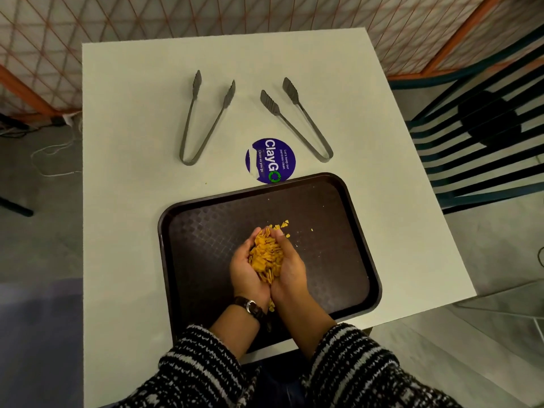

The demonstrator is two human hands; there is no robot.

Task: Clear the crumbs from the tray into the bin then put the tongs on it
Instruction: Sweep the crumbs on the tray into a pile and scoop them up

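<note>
Head view: left hand point(245, 273) and right hand point(292, 272) cup crumbs point(266, 256) together over tray point(203, 231)

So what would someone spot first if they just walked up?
The left hand and right hand cup a heap of yellow crumbs over the brown tray at the near edge. Beyond it, the left tongs and right tongs lie on the white table, a purple ClayGo sticker between them.

Pantry, sticker point(270, 161) reading "keep our pantries clean"
</note>
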